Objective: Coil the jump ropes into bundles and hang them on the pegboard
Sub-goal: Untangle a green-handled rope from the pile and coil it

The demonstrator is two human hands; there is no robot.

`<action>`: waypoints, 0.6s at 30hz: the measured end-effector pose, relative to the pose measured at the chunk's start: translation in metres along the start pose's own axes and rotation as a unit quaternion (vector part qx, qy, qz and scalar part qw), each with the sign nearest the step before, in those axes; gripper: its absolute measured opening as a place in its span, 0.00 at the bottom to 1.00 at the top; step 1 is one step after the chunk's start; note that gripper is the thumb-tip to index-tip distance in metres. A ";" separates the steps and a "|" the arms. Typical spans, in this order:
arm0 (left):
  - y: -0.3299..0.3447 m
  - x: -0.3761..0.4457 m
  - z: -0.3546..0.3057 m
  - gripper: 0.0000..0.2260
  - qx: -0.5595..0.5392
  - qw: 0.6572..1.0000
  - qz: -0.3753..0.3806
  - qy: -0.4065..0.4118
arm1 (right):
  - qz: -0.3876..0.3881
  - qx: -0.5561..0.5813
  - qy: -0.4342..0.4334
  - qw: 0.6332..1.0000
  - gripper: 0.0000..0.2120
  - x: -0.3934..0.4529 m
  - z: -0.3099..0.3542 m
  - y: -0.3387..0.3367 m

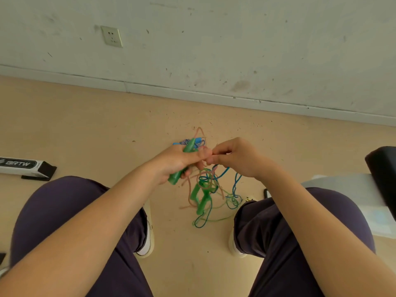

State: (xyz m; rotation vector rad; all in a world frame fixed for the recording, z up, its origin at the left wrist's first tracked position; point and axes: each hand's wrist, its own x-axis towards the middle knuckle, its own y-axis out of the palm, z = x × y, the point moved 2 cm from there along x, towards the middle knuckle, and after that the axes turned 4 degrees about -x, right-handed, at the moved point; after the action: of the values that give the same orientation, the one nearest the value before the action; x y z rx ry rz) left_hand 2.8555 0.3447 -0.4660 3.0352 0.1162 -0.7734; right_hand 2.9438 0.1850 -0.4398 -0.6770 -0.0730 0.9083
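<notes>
Mid-frame, left hand grips green handle, right hand pinches pink cord beside it, tangled ropes hanging below toward floor

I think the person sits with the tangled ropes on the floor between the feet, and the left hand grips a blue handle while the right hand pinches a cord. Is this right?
Not quite. In the head view the handle gripped by the left hand is green, not blue. The rest holds: the tangled ropes lie on the floor between the feet, and the right hand pinches a cord.
</notes>
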 end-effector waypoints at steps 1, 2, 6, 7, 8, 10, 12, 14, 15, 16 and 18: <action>0.002 0.001 0.001 0.23 -0.002 1.000 0.004 0.002 | -0.002 0.000 -0.011 1.000 0.08 0.001 0.001 0.002; 0.003 0.003 0.001 0.22 -0.014 1.000 -0.003 0.010 | -0.006 -0.001 -0.017 1.000 0.10 0.002 0.002 0.004; -0.003 0.008 -0.004 0.11 -0.060 0.991 -0.102 0.060 | -0.016 -0.022 -0.010 1.000 0.06 0.005 0.000 0.007; -0.006 0.009 -0.005 0.09 -0.066 0.986 -0.137 0.068 | -0.017 -0.035 -0.005 0.999 0.05 0.006 -0.001 0.008; -0.009 0.009 -0.007 0.07 -0.079 0.978 -0.174 0.078 | -0.019 -0.048 0.001 0.999 0.05 0.006 -0.002 0.008; -0.023 0.009 -0.011 0.05 -0.124 0.951 -0.265 0.101 | -0.023 -0.072 0.016 0.997 0.02 0.006 -0.005 0.004; -0.044 0.006 -0.014 0.03 -0.187 0.907 -0.358 0.116 | -0.012 -0.098 0.047 0.994 0.02 0.003 -0.010 -0.002; -0.064 0.002 -0.016 0.03 -0.252 0.867 -0.412 0.123 | 0.001 -0.149 0.079 0.986 0.04 -0.001 -0.017 -0.010; -0.070 0.000 -0.015 0.04 -0.269 0.857 -0.421 0.124 | 0.001 -0.172 0.092 0.981 0.04 -0.002 -0.019 -0.014; -0.073 -0.001 -0.015 0.05 -0.270 0.857 -0.422 0.123 | -0.005 -0.183 0.102 0.978 0.05 -0.003 -0.020 -0.018; -0.068 -0.002 -0.014 0.06 -0.237 0.871 -0.414 0.121 | -0.025 -0.190 0.113 0.975 0.05 -0.004 -0.021 -0.026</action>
State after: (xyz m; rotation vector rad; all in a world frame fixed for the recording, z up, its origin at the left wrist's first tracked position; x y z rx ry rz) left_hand 2.8558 0.4128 -0.4519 2.4951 1.4337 -0.2639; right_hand 2.9662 0.1603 -0.4411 -1.1276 -0.0606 0.7690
